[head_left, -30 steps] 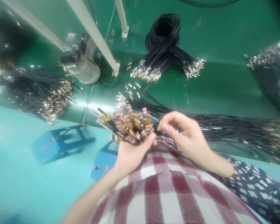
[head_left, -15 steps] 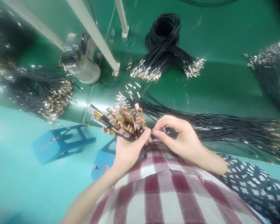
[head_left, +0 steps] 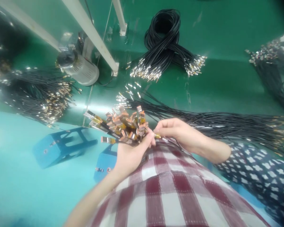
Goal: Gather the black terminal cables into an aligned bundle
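My left hand [head_left: 132, 154] is wrapped round a bundle of black cables [head_left: 126, 124] whose silver connectors, with orange openings and yellow tape, fan out above the fist. Just to its right, my right hand [head_left: 183, 134] has thumb and fingers pinched together by a single cable end [head_left: 158, 136] with yellow tape. That cable's black cord trails down to the right in front of the checked apron [head_left: 165, 189]. The tip of the end lies by my left fingertips; whether they grip it too cannot be made out.
Black cables [head_left: 227, 124] lie along the near edge of the green bench [head_left: 217, 88]. A coiled bundle [head_left: 163, 41] rests farther back, another pile [head_left: 44, 97] lies left, and more cables [head_left: 269, 69] lie right. A grey-white machine [head_left: 85, 71] stands by white posts [head_left: 94, 34]. Below is a blue stool [head_left: 49, 148].
The yellow-taped cable end and its cord have come into sight between my hands. My right hand has turned, fingers curled closer together. The whole view has shifted slightly.
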Demonstrator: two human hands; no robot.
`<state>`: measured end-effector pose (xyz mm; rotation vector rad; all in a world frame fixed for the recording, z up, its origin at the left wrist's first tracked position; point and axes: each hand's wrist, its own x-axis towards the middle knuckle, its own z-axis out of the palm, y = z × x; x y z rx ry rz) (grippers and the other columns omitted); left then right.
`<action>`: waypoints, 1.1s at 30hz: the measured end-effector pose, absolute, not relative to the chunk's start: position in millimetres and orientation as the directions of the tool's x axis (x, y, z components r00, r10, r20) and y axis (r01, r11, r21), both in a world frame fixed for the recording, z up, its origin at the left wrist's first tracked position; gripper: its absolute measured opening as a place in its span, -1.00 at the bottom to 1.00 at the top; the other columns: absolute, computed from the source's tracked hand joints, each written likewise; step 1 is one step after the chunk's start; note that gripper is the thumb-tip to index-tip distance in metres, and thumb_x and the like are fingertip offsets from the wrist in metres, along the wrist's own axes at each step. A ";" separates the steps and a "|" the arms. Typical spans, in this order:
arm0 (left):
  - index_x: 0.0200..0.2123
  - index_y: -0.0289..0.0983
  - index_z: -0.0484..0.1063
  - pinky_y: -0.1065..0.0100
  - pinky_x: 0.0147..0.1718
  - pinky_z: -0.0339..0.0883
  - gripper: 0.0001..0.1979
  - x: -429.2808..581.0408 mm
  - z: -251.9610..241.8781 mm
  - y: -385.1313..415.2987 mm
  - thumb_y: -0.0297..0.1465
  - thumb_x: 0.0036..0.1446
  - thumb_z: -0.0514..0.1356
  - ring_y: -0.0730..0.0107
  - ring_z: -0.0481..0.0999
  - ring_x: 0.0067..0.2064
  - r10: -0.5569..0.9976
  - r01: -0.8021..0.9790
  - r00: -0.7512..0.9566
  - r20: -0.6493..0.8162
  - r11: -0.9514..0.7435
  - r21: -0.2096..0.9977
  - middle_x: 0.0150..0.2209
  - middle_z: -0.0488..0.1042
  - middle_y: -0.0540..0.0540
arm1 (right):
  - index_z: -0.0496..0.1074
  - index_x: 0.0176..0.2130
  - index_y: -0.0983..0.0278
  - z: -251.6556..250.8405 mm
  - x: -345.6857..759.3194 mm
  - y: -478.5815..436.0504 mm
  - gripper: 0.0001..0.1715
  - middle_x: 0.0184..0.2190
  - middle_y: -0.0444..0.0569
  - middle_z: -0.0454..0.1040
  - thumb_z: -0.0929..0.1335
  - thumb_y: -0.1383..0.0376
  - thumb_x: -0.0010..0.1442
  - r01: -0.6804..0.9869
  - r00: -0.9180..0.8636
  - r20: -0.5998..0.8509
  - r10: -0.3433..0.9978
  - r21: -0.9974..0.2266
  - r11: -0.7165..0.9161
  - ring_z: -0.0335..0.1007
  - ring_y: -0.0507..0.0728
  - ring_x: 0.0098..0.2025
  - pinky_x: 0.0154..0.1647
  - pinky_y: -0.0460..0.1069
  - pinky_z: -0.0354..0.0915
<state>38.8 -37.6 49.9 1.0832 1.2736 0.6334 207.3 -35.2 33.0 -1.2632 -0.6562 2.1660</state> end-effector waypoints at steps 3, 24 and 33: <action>-0.51 -0.27 0.37 0.37 -0.37 0.27 -0.80 37.1 48.4 -39.0 -0.37 0.14 0.20 0.44 0.36 -0.46 0.869 0.188 0.246 -0.430 0.392 0.900 -0.53 0.41 -0.01 | 0.47 -0.47 0.34 29.6 212.8 -34.7 -0.80 -0.49 -0.09 0.49 0.45 0.24 0.05 -0.235 -0.458 -0.626 0.631 -0.600 -0.765 0.34 -0.03 -0.45 -0.35 -0.10 0.26; -0.48 -0.25 0.45 0.39 -0.44 0.32 -0.86 34.2 53.5 -41.4 -0.32 0.04 0.25 0.41 0.41 -0.49 0.843 0.360 0.257 -0.473 0.371 0.856 -0.56 0.44 0.00 | 0.41 -0.54 0.32 20.8 219.4 -31.5 -0.70 -0.57 -0.16 0.50 0.58 0.30 -0.17 -0.216 -0.685 -0.606 0.404 -0.361 -0.907 0.37 -0.04 -0.48 -0.44 -0.14 0.26; -0.42 -0.28 0.47 0.41 -0.44 0.40 -0.92 38.1 56.4 -40.6 -0.38 0.01 0.27 0.47 0.42 -0.52 0.874 0.246 0.167 -0.457 0.412 0.877 -0.55 0.46 0.01 | 0.47 -0.44 0.37 32.0 215.6 -37.7 -0.79 -0.50 -0.07 0.55 0.48 0.26 0.04 -0.268 -0.547 -0.551 0.631 -0.598 -0.755 0.46 0.00 -0.42 -0.25 -0.08 0.37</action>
